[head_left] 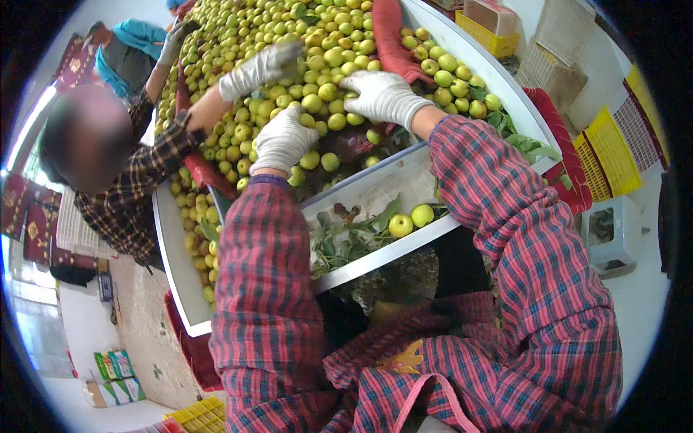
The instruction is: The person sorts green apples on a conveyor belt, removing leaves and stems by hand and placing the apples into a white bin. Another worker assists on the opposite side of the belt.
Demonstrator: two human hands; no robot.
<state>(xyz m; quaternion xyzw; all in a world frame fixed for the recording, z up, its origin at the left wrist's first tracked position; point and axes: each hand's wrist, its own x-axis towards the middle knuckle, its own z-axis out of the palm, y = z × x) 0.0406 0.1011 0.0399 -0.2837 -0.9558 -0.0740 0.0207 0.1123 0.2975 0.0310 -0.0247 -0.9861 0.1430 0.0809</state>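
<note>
A big heap of small, round, yellow-green fruit [328,58] fills a white-rimmed sorting table ahead of me. My left hand [285,141], in a white knit glove, rests on the heap's near edge, its fingers apart and touching fruit. To its right, my right hand [382,97], gloved the same way, reaches over the heap. Its thumb and fingers are spread around fruit, none of it seen lifted. Several loose fruits lie between and below my hands, on a dark patch of the table. In the white trough [390,184] nearest me are leaves [346,242] and a pair of fruits [411,220].
On the left, a co-worker in a checked shirt [141,177] stretches a gloved hand [263,71] over the heap. Another person in blue [137,43] stands farther back. Red padded dividers [393,43] split the table. Yellow crates [610,151] and a grey-white box [610,231] stand at right.
</note>
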